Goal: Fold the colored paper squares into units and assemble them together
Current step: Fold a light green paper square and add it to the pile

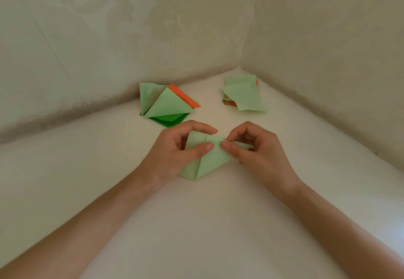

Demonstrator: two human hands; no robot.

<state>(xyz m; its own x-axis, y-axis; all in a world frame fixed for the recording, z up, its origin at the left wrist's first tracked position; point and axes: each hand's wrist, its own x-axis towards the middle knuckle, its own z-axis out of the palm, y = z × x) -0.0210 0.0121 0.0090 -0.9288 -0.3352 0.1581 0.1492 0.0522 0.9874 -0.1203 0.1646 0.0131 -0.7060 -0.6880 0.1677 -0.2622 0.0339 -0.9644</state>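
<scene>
1. Pinching the light green paper (208,161) between them, the left hand (175,154) and right hand (259,150) held it on the white surface (218,224).
2. It looked light, thin, easily creased; edges suited gripping.
3. Folded units (167,106) and spare squares (243,96) lay beyond.

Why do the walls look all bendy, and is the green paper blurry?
Head view: the wide lens bends the walls near the edges; the folded paper pinched by the left hand and right hand looks sharp; the light is soft, no glare.
</scene>
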